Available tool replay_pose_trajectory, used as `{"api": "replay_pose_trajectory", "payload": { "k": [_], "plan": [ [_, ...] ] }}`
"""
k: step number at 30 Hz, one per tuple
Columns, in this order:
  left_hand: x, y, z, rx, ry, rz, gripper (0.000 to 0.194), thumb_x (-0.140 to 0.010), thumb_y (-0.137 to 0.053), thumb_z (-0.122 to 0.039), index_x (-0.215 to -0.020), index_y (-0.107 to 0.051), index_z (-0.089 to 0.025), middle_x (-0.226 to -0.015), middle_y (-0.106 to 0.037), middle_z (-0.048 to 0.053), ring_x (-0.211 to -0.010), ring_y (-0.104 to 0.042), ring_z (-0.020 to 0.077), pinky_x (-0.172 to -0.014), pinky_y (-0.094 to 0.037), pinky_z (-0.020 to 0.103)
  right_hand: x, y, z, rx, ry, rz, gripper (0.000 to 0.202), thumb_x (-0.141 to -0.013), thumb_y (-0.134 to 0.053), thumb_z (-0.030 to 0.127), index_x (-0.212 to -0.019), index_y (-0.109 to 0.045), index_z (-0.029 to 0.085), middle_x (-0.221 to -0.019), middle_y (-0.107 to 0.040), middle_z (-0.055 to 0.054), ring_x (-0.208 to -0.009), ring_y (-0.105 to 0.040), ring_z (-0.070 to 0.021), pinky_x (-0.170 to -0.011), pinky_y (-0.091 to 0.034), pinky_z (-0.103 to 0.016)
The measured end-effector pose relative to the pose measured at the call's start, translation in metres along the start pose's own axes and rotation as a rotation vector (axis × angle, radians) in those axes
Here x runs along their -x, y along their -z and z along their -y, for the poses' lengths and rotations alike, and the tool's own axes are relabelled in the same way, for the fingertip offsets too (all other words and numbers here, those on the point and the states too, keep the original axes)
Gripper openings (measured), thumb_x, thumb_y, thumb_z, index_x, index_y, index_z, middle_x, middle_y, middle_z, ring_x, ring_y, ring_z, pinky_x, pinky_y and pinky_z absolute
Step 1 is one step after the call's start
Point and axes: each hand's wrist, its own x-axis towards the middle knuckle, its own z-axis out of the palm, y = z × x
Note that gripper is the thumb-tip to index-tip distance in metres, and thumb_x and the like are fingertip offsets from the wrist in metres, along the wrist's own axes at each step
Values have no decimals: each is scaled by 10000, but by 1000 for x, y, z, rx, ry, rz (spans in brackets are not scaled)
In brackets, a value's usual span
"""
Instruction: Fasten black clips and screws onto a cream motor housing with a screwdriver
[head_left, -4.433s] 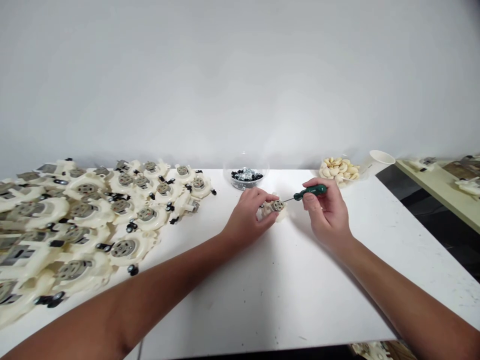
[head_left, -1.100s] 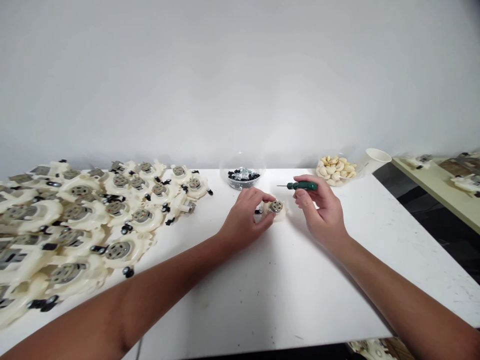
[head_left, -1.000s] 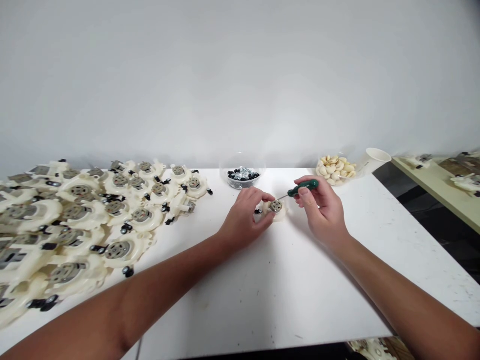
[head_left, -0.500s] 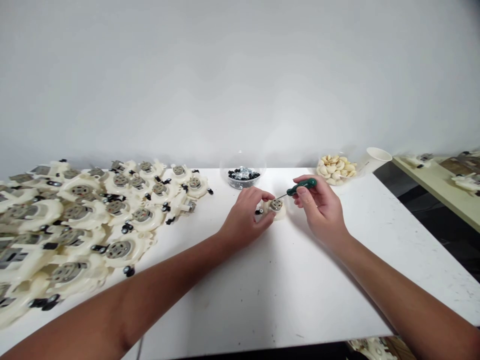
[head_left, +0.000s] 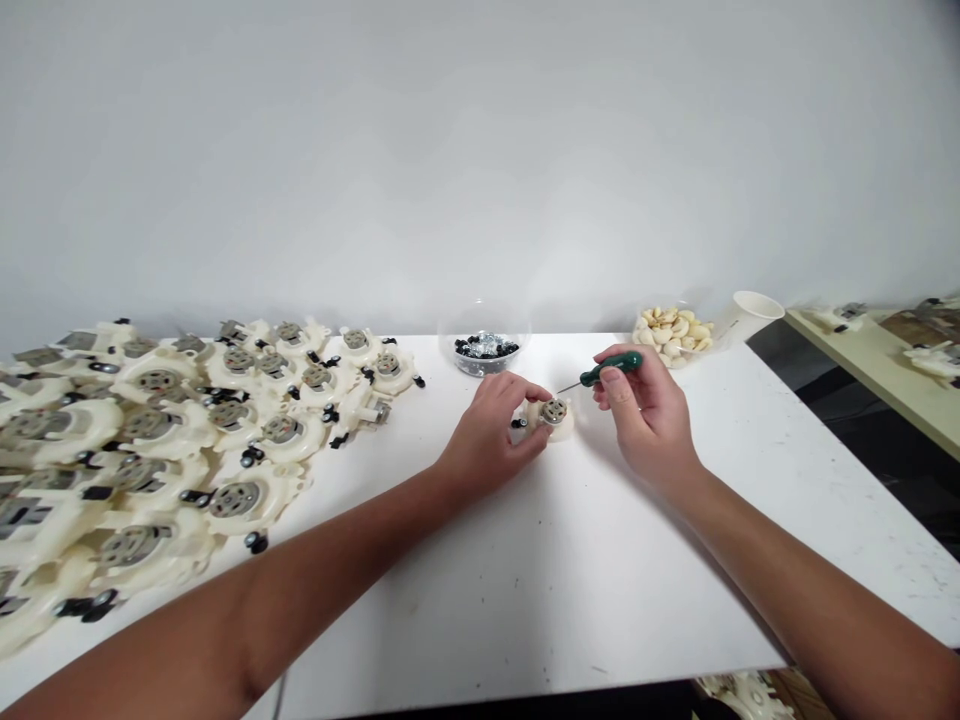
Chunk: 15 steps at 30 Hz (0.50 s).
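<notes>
The left hand (head_left: 491, 432) is closed around a small cream motor housing (head_left: 553, 415), pinning it to the white worktop (head_left: 570, 580) near the middle. The right hand (head_left: 643, 412) pinches a green-handled screwdriver (head_left: 609, 368), its thin shaft slanting down toward the housing's grey metal face; the tip seems to be just short of it, though that is too small to tell. Behind the hands stands a clear bowl of black and silver parts (head_left: 484, 350), and to its right a heap of cream pieces (head_left: 673, 327) beside a white cup (head_left: 754, 308). Many finished housings (head_left: 172, 430) crowd the worktop's left side.
</notes>
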Motion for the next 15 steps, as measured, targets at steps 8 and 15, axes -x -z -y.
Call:
{"api": "replay_pose_trajectory", "payload": {
  "k": [8,15],
  "plan": [
    [0,-1,2,4,-9,0,257,-881,-696,-162,-1118,-630,-233,-1057,-635,42,-1042,-560,236,-951,-456,386,0,-1,1,-15,-15,-1,204,-1020,-569,437,-1090,-614,250,-848,-613,-11,-725,-585,-171,-685,-499,-315],
    [-1,-1,2,4,-9,-7,257,-895,-678,-159,-1138,-631,-226,-1057,-636,35,-1041,-561,225,-948,-452,371,0,-2,2,-8,-14,-2,208,-1021,-569,441,-1095,-611,251,-880,-622,-14,-733,-593,-167,-688,-509,-310]
  ]
}}
